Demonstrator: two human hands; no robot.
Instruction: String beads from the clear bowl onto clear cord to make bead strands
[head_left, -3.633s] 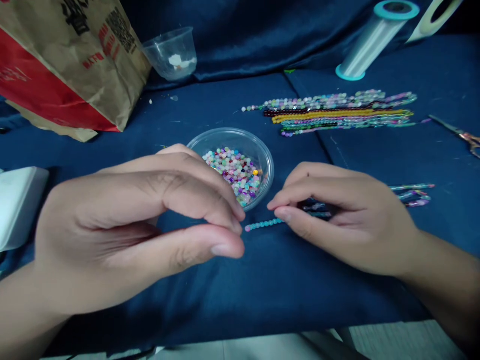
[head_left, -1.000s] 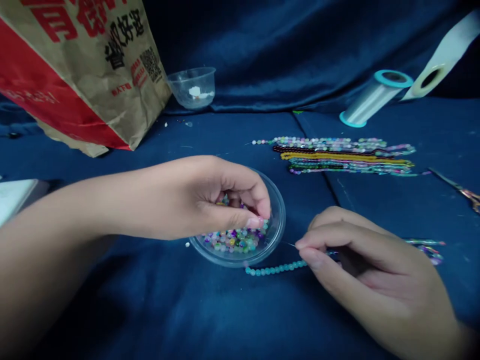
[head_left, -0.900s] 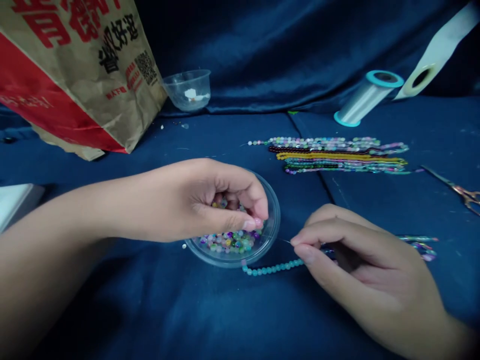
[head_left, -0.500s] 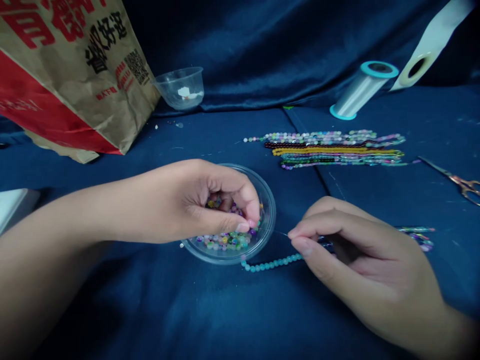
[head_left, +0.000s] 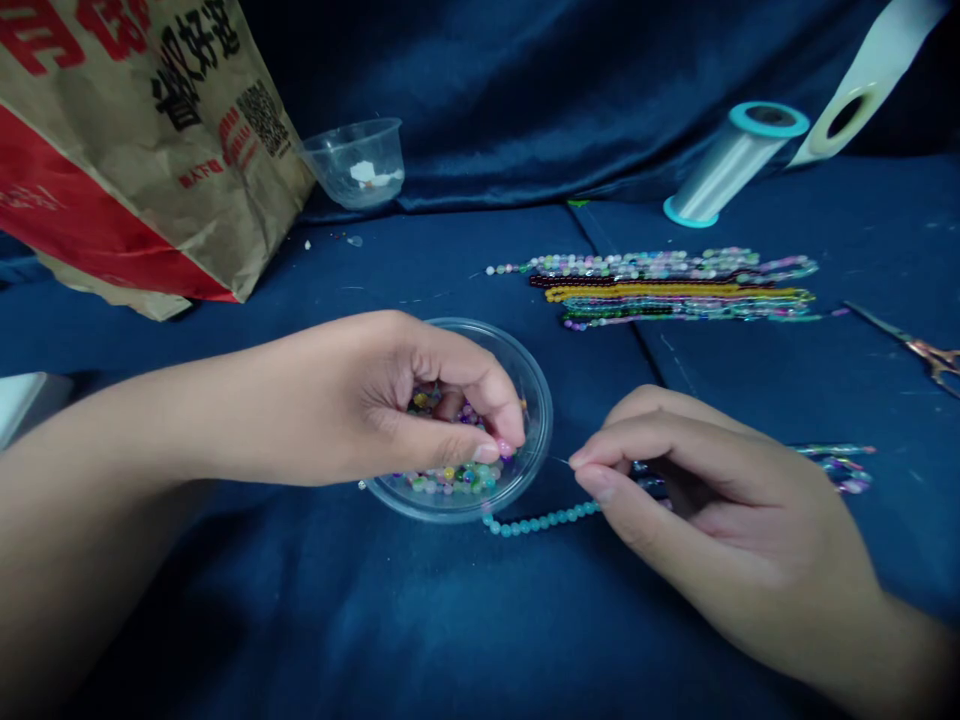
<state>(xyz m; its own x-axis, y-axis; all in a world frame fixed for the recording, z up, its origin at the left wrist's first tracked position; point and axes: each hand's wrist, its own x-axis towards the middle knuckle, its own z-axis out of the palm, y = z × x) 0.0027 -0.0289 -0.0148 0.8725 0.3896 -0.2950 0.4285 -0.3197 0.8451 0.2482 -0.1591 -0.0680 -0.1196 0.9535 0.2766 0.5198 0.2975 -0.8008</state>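
My left hand (head_left: 409,405) reaches into a clear plastic bowl (head_left: 541,415) of small mixed-colour beads, thumb and fingertips pinched together among the beads; whether a bead is between them I cannot tell. My right hand (head_left: 705,500) rests on the blue cloth just right of the bowl, thumb and forefinger pinched on a thin thread whose tip points at the bowl. A short run of teal beads (head_left: 540,521) on that thread lies below the bowl's rim.
Several finished bead strands (head_left: 675,290) lie at the back right, beside a spool of clear thread (head_left: 731,160) and a tape roll (head_left: 851,110). Scissors (head_left: 911,345) lie at the far right. A paper bag (head_left: 127,150) and a small plastic cup (head_left: 352,165) stand back left.
My left hand went from hovering pinched in front of the bowl to reaching into the beads. Over the last second both hands have barely moved; the view has tilted slightly.
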